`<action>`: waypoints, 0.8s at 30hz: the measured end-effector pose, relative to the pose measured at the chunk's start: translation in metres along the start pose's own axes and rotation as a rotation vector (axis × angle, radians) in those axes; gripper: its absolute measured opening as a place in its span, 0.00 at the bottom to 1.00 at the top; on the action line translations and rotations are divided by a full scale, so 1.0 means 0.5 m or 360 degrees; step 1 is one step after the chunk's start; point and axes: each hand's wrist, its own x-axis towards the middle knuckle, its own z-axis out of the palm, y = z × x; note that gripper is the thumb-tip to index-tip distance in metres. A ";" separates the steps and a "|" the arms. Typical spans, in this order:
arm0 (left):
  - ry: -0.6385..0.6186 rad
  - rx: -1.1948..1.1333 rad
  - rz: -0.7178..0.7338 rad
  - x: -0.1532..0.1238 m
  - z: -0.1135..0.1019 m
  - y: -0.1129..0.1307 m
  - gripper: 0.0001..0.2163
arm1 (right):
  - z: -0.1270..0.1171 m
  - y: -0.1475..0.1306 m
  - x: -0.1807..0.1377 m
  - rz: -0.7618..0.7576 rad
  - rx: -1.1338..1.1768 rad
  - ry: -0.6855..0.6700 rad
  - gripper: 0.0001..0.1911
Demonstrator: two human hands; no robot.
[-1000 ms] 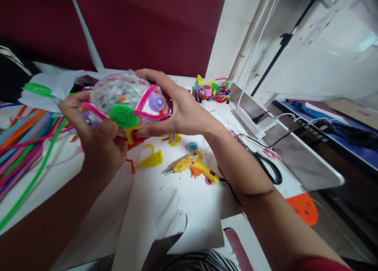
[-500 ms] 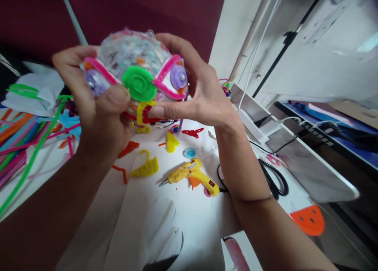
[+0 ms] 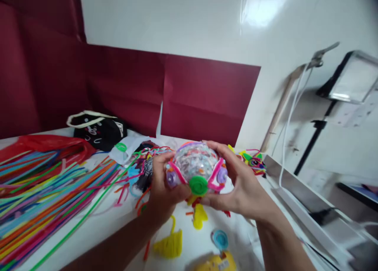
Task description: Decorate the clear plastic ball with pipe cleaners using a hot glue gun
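Between my two hands is a rounded pipe-cleaner face (image 3: 195, 162), pale and multicoloured on top, with a green coiled nose, pink-edged eye shapes and purple coils. My left hand (image 3: 167, 184) grips its left side, thumb at the front by the nose. On the other side my right hand (image 3: 236, 184) wraps round it, thumb underneath near the yellow and red mouth. Below it on the white table lie yellow pipe-cleaner pieces (image 3: 171, 244), a blue coil (image 3: 220, 239) and a yellow glue gun (image 3: 218, 263), cut off by the lower edge.
Many coloured pipe cleaners (image 3: 53, 208) spread over the left of the table. Behind them sits a black bag (image 3: 99, 131). A colourful pipe-cleaner piece (image 3: 255, 162) stands at the back right, beside a white power strip (image 3: 307, 219). A lamp (image 3: 354, 78) rises at the right.
My view has tilted up, showing more wall and the table's back. The face now appears lower and farther off, its top tipped more towards me, still in both hands.
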 end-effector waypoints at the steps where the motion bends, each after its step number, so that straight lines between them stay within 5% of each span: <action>1: -0.0016 0.0002 0.0052 -0.003 0.001 0.003 0.29 | 0.000 -0.001 -0.001 -0.0009 -0.0004 -0.0008 0.49; 13: -0.0040 0.0289 0.0467 -0.001 -0.003 0.031 0.28 | -0.001 -0.022 -0.012 -0.0265 -0.0201 0.0013 0.52; 24: -0.0103 0.0129 0.0510 -0.007 0.010 0.051 0.27 | -0.005 -0.028 -0.022 -0.0319 -0.0269 0.0020 0.50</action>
